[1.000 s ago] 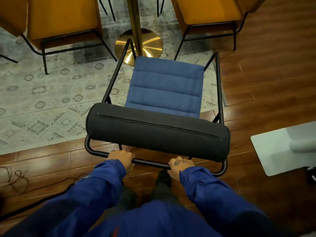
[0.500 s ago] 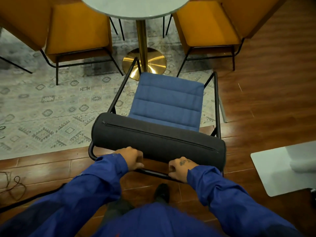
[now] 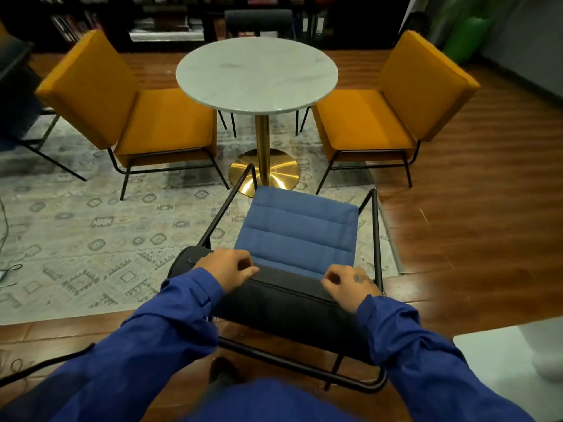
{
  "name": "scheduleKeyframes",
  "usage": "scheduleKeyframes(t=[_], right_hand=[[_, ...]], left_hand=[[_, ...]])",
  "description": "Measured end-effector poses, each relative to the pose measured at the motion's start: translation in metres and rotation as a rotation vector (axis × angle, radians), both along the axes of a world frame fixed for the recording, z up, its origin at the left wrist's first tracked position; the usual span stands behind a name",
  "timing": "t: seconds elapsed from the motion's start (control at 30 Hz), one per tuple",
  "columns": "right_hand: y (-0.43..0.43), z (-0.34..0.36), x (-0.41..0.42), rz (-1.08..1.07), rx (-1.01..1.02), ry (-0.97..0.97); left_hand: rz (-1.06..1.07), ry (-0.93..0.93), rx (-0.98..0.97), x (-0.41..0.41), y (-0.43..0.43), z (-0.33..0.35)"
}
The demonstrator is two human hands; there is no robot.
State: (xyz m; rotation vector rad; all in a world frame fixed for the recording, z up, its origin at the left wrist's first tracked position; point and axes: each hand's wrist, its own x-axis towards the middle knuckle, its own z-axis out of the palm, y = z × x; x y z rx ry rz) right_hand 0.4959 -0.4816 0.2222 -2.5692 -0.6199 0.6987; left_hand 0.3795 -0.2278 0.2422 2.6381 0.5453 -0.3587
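Note:
A chair with a blue seat cushion [image 3: 297,231], a black metal frame [image 3: 375,226] and a dark grey bolster backrest [image 3: 286,303] stands just in front of me, facing a round table. My left hand [image 3: 227,269] is over the left part of the bolster's top with its fingers curled and nothing in them. My right hand [image 3: 347,284] is over the right part, its fingers curled too. Whether either hand touches the fabric I cannot tell. The rear frame bar [image 3: 292,365] runs low behind the backrest.
A round marble table [image 3: 257,74] on a gold pedestal [image 3: 263,169] stands ahead, with orange chairs to its left [image 3: 128,117] and right [image 3: 393,111]. A patterned rug [image 3: 76,239] covers the floor to the left. A white base [image 3: 515,367] sits at lower right. Dark shelves line the back.
Both hands let go of the low rear frame bar and rose to the top of the bolster. The view tilted up, bringing the table top and chair backs into sight.

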Motion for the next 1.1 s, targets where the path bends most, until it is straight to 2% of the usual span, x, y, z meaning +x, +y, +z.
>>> scheduleKeyframes(t=[0.27,0.67,0.93,1.1], right_hand=[[-0.001,-0.013,0.023,-0.16,-0.016,0.03],[-0.003,-0.054,0.085,-0.495,-0.18,0.087],[-0.002,-0.084,0.121,-0.709,-0.212,0.111],[-0.005,-0.101,0.147,-0.743,-0.272,0.077]], left_hand=[[0.053,0.023,0.001,0.014,0.037,-0.012],[0.067,0.061,-0.038,0.105,0.116,-0.069],[0.186,0.053,-0.042,0.14,0.175,-0.121],[0.266,0.142,0.004,0.142,0.185,-0.151]])
